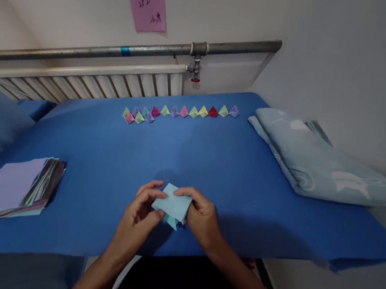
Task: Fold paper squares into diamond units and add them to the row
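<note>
A light blue sheet of folded paper [173, 204] is held between my two hands, above the near part of the blue-covered surface. My left hand [143, 208] pinches its left corner between thumb and fingers. On the right side, my right hand [202, 213] grips the paper, with the index finger lying along its top and the other fingers partly hidden beneath. A pointed flap hangs down below the paper's lower edge. Farther back, a row of small folded paper pieces [184, 111] in several colours stretches across the surface, doubled at its left end.
A stack of coloured paper sheets [8, 183] lies at the left, lilac on top. At the right rests a folded pale green blanket [321, 160]. Behind the blue cover [100, 152] stand a radiator [116, 83] and a metal pipe [162, 48]; a pink note [147, 5] hangs on the wall.
</note>
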The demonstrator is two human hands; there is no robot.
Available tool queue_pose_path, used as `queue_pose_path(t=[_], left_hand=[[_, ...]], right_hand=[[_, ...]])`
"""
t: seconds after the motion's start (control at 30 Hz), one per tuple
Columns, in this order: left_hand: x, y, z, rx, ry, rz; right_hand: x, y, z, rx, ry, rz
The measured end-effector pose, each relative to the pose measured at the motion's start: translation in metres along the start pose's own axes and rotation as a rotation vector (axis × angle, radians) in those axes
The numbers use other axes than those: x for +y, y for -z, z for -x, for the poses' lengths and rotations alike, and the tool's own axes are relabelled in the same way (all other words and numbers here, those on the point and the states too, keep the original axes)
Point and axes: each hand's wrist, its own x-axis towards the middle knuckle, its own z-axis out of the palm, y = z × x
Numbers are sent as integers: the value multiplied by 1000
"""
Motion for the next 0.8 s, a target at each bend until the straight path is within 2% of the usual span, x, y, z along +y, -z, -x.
queue_pose_path(t=[0.07,0.2,0.3,0.37,0.47,0.53,0.8], left_hand=[[3,3,-1,-19,103,128],[6,6,-9,68,322,198],[7,8,-12,14,425,220],[7,9,-13,22,431,233],[6,11,-12,74,385,201],[5,11,-11,68,359,152],[6,6,-9,-2,290,3]], right_hand=[[0,1,1,0,57,62],[-7,2,1,-69,256,142],[-10,2,2,-169,332,128],[-10,4,2,-184,252,87],[-10,9,0,-118,9,-36],[-12,12,-2,-101,-102,-101],[-19,10,-7,-285,-201,-21]])
